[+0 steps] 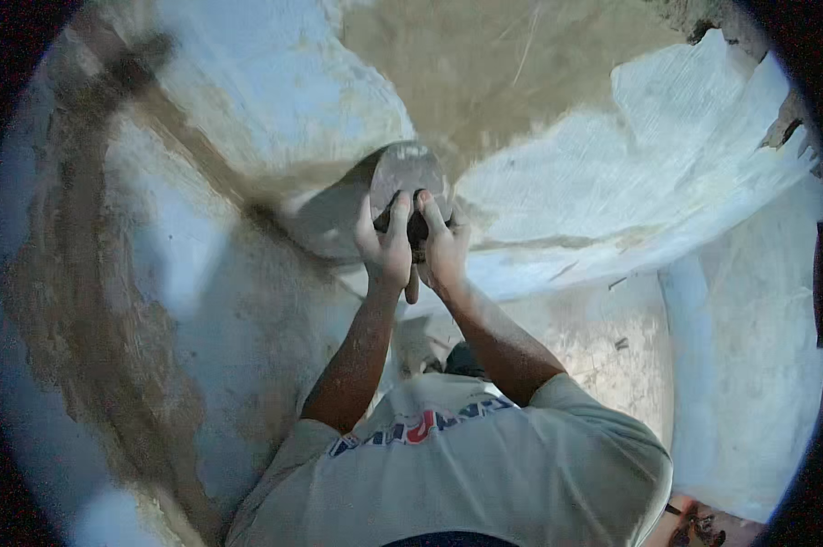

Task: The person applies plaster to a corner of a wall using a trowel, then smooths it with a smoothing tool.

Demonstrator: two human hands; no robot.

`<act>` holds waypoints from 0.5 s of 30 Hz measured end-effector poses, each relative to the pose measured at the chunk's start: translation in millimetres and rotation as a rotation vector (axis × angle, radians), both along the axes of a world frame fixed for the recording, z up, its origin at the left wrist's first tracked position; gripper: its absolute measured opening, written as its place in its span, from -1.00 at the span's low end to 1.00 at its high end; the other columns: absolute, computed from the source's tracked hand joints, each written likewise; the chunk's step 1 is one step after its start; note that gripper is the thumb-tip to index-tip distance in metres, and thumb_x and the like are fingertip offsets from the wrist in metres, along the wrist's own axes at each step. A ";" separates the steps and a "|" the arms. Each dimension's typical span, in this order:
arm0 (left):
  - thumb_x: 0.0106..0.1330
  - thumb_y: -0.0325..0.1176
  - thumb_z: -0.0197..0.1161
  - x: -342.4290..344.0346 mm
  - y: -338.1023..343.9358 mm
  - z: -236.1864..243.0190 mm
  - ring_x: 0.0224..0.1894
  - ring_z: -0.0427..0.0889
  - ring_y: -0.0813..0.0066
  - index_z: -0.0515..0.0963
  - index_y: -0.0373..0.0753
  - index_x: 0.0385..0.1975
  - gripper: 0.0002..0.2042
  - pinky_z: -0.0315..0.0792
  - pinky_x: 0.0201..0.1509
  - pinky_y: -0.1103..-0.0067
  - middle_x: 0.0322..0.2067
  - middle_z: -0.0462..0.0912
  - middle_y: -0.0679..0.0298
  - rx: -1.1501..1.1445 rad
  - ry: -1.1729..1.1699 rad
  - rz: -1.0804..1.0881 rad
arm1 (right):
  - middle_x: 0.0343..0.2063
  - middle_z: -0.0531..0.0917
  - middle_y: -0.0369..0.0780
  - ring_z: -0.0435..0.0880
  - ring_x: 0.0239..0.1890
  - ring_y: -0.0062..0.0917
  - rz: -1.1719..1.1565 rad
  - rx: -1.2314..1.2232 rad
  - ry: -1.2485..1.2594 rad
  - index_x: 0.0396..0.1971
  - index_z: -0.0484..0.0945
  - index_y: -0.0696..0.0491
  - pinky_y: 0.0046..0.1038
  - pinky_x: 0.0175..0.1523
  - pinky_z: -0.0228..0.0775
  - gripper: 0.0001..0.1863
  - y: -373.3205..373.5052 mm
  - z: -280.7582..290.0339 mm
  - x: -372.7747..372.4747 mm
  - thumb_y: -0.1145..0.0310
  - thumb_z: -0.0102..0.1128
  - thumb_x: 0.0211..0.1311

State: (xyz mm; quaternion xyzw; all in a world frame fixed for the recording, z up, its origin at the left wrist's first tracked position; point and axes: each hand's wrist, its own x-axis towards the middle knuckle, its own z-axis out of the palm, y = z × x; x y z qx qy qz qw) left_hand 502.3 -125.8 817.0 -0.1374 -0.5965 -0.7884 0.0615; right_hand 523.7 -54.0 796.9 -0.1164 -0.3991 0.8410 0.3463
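What looks like a trowel (pixel 410 166), with a broad, rounded grey blade, lies against the plastered wall ahead. My left hand (pixel 386 239) grips its left side, thumb pressed onto its face. On the other side my right hand (pixel 442 246) grips it the same way, and the two thumbs nearly meet over a dark part in the middle. A short brown piece, perhaps the handle, sticks out below between my wrists. Both hands and forearms look dusty. Behind the tool, the wall surface (pixel 539 196) is whitish with scrape marks.
A large brown bare patch (pixel 503 73) spreads above the tool. On the left, a brown strip (pixel 92 301) runs down the pale wall (pixel 184 255), and a corner line slants toward my hands. Rough broken edges (pixel 781 128) show at upper right. Small bits lie on the pale floor (pixel 603 337).
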 end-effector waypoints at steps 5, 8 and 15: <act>0.31 -0.31 0.47 -0.4 10.8 30.5 0.17 0.51 0.34 0.39 -0.45 0.27 -0.39 0.46 0.25 0.43 0.20 0.47 0.10 0.069 -0.088 0.042 | -0.40 0.71 -0.30 0.61 -0.38 -0.67 0.034 0.013 0.050 -0.24 0.67 0.15 -0.53 -0.23 0.45 -0.78 10.8 31.3 -2.7 0.29 0.38 0.34; 0.36 -0.35 0.42 -3.0 11.4 10.9 0.15 0.53 0.37 0.37 -0.43 0.29 -0.43 0.47 0.23 0.42 0.18 0.50 0.11 0.160 -0.002 -0.094 | -0.33 0.73 -0.28 0.61 -0.35 -0.67 -0.034 0.132 -0.028 -0.18 0.68 0.17 -0.54 -0.19 0.46 -0.75 13.3 13.6 3.0 0.27 0.38 0.35; 0.41 -0.34 0.36 5.4 19.9 30.6 0.11 0.57 0.40 0.39 -0.34 0.32 -0.48 0.46 0.23 0.46 0.11 0.59 0.16 0.296 -0.116 -0.154 | -0.32 0.75 -0.27 0.64 -0.33 -0.66 0.070 0.143 -0.021 -0.16 0.69 0.15 -0.53 -0.18 0.51 -0.79 28.4 37.4 11.6 0.32 0.35 0.37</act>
